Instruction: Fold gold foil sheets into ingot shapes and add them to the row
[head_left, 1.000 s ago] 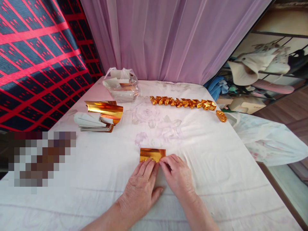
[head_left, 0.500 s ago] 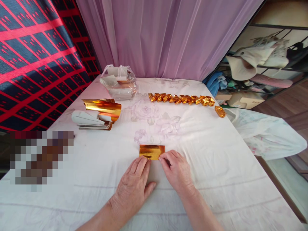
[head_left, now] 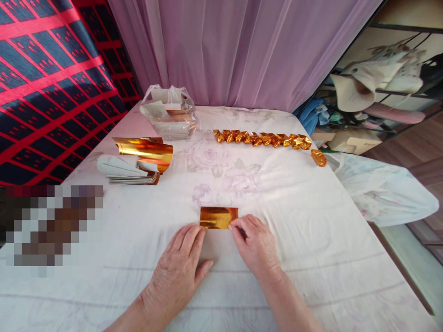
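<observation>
A small rectangle of shiny gold foil paper [head_left: 218,217] lies flat on the table in front of me, its long edge toward me. My left hand [head_left: 180,260] rests on the cloth with fingers stretched and thumb apart, fingertips pressing at the paper's near left corner. At the near right corner, my right hand [head_left: 256,242] pinches the paper between thumb and forefinger. Farther back runs a row of folded gold foil pieces [head_left: 263,139], and one more folded gold piece [head_left: 319,157] sits just off its right end.
On the left stands a stack of paper sheets [head_left: 129,171] with a curled gold foil sheet [head_left: 147,151] on it. Behind is a clear plastic bag [head_left: 169,117] of papers. A white bag [head_left: 387,189] hangs past the right edge of the floral tablecloth [head_left: 297,203].
My left hand has slid left along the paper's near edge to the corner. The right hand keeps its pinch. The view has shifted slightly.
</observation>
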The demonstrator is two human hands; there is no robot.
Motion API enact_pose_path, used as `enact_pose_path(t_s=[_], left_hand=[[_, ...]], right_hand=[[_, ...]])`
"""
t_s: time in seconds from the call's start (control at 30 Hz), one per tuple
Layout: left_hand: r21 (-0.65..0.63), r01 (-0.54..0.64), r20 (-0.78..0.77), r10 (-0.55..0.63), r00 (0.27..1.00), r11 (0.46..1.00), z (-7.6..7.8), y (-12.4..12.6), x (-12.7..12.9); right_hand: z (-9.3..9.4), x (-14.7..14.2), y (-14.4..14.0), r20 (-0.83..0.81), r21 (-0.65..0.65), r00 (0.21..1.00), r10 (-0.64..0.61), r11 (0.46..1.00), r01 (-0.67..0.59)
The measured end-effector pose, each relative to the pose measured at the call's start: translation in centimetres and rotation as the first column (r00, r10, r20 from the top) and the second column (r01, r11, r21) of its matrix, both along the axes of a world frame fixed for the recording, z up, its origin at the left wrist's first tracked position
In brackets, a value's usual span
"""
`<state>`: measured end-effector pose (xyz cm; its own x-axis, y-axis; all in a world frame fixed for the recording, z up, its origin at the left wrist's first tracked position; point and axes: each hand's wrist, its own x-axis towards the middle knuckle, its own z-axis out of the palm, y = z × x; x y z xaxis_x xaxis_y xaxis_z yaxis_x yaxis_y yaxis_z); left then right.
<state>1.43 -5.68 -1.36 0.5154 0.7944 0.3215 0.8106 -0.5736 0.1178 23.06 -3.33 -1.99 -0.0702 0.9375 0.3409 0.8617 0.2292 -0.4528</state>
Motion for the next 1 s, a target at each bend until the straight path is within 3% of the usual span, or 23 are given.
enact_pose_path(t_s=[0.33,0.57,0.73,0.83,1.0], left_hand=[[0.025,0.042,-0.049,-0.041,0.998,0.999,0.7,0.5,0.0],[0.046,0.034,-0.052,-0.031,0.998,0.998,0.4,0.5,-0.1],[0.014,0.030,-0.011,-0.030,0.999,0.999,0.2,0.5,-0.1],[0.010,0.026,-0.003,-0.026,1.000,1.000,0.1,0.5,-0.1],[-0.004,0.028,-0.018,-0.028,0.999,1.000,0.3,0.5,0.0]], right_hand=[[0.0,-0.1,-0.1,0.041,0.031,0.999,0.002,1.000,-0.003],[1.3,-1.3,-0.7,0.048,0.174,0.996,0.069,0.982,-0.076],[1.8,-2.7,-1.3,0.101,0.046,0.968,0.229,0.971,-0.235],[1.4,-2.9,-1.3,0.138,-0.019,0.963,0.232,0.973,-0.232],[1.0,-2.5,-1.2,0.155,-0.015,0.966,0.205,0.979,-0.205]])
